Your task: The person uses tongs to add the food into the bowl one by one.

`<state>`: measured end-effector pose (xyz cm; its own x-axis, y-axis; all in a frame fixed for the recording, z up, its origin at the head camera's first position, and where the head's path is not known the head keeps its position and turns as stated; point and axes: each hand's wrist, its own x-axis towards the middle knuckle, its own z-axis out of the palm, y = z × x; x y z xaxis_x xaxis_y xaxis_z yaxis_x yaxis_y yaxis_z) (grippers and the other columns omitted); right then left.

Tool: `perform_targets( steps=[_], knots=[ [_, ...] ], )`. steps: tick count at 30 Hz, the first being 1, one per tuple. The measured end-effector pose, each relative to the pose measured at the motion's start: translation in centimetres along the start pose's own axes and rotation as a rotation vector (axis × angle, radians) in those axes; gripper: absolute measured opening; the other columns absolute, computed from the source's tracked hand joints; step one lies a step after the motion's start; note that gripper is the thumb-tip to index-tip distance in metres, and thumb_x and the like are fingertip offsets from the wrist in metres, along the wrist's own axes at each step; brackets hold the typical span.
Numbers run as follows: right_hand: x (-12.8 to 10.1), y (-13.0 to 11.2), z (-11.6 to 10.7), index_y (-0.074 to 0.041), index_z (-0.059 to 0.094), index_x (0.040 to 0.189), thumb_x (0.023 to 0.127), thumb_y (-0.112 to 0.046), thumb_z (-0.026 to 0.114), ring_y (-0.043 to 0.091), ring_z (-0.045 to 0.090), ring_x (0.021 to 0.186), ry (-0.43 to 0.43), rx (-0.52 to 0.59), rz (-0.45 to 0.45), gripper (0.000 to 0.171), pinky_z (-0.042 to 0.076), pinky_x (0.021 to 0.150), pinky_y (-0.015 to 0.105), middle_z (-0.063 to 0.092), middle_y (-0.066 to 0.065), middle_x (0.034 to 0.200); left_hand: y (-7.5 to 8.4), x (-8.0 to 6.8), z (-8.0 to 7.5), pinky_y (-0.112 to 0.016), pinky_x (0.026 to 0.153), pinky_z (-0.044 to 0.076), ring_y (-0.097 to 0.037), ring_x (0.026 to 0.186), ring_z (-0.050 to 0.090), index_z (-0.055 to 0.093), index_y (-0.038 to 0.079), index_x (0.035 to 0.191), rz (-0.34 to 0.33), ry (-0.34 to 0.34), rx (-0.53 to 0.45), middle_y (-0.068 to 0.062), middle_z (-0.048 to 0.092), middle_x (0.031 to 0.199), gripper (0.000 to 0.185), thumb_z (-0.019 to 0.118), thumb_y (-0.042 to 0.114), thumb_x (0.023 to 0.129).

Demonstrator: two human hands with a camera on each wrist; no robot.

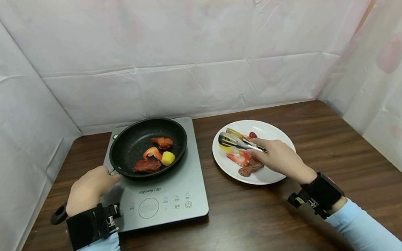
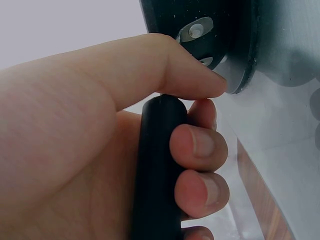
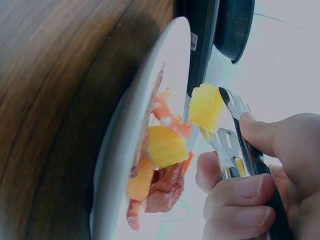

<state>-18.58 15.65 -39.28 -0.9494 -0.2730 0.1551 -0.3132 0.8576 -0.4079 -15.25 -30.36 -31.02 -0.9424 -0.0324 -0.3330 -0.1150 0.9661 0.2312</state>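
Observation:
My left hand [image 1: 90,188] grips the black handle [image 2: 161,165] of a frying pan [image 1: 136,142], which is over an induction cooker. Inside the pan are a yellow corn piece [image 1: 168,158], a shrimp [image 1: 151,153], a brown slab of meat [image 1: 147,165] and a reddish-brown chicken piece [image 1: 162,142]. Over a white plate [image 1: 275,133], my right hand [image 1: 278,156] holds metal food tongs [image 1: 236,141]. Another yellow corn piece [image 3: 206,107] is at the tongs' tips, above the food. Shrimp [image 1: 239,159], meat [image 1: 251,167] and a further corn piece [image 3: 166,146] lie on the plate.
The silver induction cooker [image 1: 191,188] sits on the left of a dark wooden table [image 1: 241,233], with the plate to its right. White sheeting [image 1: 187,35] walls the table at the back and both sides.

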Motion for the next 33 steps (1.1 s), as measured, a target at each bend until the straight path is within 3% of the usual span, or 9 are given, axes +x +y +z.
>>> perform_targets(
  steps=[7, 10, 12, 14, 19, 22, 26, 33],
  knots=[
    [0.5, -1.1, -0.5, -0.008, 0.056, 0.144, 0.103, -0.042, 0.058, 0.029, 0.070, 0.098, 0.033, 0.022, -0.010, 0.054, 0.050, 0.082, 0.046, 0.070, 0.020, 0.125, 0.1, 0.2, 0.1, -0.036, 0.060, 0.043, -0.023, 0.066, 0.054, 0.054, 0.004, 0.076, -0.013, -0.006, 0.010, -0.006, 0.049, 0.069, 0.043, 0.048, 0.036, 0.104],
    [1.1, -1.9, -0.8, -0.011, 0.058, 0.142, 0.103, -0.042, 0.059, 0.024, 0.067, 0.087, 0.050, 0.029, -0.031, 0.050, 0.048, 0.078, 0.041, 0.074, 0.012, 0.111, 0.1, 0.2, 0.1, -0.036, 0.060, 0.043, -0.022, 0.064, 0.054, 0.054, 0.006, 0.073, -0.016, -0.005, 0.010, -0.005, 0.049, 0.067, 0.044, 0.048, 0.036, 0.104],
    [1.5, -2.5, -1.1, -0.014, 0.060, 0.139, 0.102, -0.042, 0.059, 0.021, 0.058, 0.075, 0.059, 0.026, -0.049, 0.046, 0.044, 0.072, 0.038, 0.071, 0.007, 0.092, 0.2, 0.1, 0.1, -0.035, 0.060, 0.042, -0.022, 0.064, 0.054, 0.053, 0.007, 0.072, -0.019, -0.003, 0.007, -0.005, 0.049, 0.067, 0.044, 0.048, 0.036, 0.104],
    [2.0, -3.4, -1.4, -0.015, 0.060, 0.138, 0.102, -0.042, 0.060, 0.020, 0.055, 0.073, 0.072, 0.020, -0.062, 0.045, 0.042, 0.072, 0.037, 0.067, 0.005, 0.086, 0.2, 0.1, 0.1, -0.035, 0.060, 0.042, -0.022, 0.064, 0.053, 0.051, 0.008, 0.070, -0.021, -0.001, 0.002, -0.004, 0.048, 0.066, 0.044, 0.048, 0.036, 0.104],
    [3.1, -6.0, -2.1, -0.015, 0.058, 0.142, 0.101, -0.045, 0.060, 0.024, 0.064, 0.086, 0.072, 0.028, -0.091, 0.050, 0.050, 0.081, 0.042, 0.074, 0.009, 0.106, 0.2, 0.0, 0.2, -0.034, 0.059, 0.041, -0.020, 0.062, 0.052, 0.045, 0.012, 0.066, -0.022, 0.001, -0.003, -0.002, 0.044, 0.064, 0.046, 0.048, 0.038, 0.104],
    [3.6, -7.5, -2.3, -0.016, 0.057, 0.142, 0.101, -0.047, 0.059, 0.022, 0.062, 0.082, 0.052, 0.031, -0.103, 0.052, 0.049, 0.076, 0.040, 0.073, 0.009, 0.098, 0.3, 0.0, 0.2, -0.034, 0.059, 0.041, -0.021, 0.062, 0.053, 0.046, 0.012, 0.066, -0.016, -0.005, -0.004, -0.002, 0.045, 0.063, 0.046, 0.048, 0.037, 0.104],
    [4.3, -9.1, -2.2, -0.020, 0.057, 0.141, 0.101, -0.049, 0.058, 0.018, 0.050, 0.070, 0.031, 0.030, -0.143, 0.049, 0.039, 0.064, 0.034, 0.066, 0.002, 0.081, 0.5, -0.1, 0.2, -0.034, 0.059, 0.042, -0.022, 0.063, 0.055, 0.051, 0.008, 0.070, -0.017, -0.015, -0.009, -0.004, 0.049, 0.066, 0.044, 0.048, 0.035, 0.104],
    [5.0, -10.9, -1.5, -0.023, 0.057, 0.143, 0.101, -0.053, 0.055, 0.017, 0.056, 0.073, -0.004, 0.036, -0.174, 0.052, 0.041, 0.061, 0.031, 0.071, 0.001, 0.090, 0.6, -0.3, -0.1, -0.036, 0.059, 0.044, -0.024, 0.065, 0.058, 0.057, 0.005, 0.074, -0.014, -0.014, -0.009, -0.009, 0.056, 0.069, 0.044, 0.048, 0.035, 0.105]
  ],
)
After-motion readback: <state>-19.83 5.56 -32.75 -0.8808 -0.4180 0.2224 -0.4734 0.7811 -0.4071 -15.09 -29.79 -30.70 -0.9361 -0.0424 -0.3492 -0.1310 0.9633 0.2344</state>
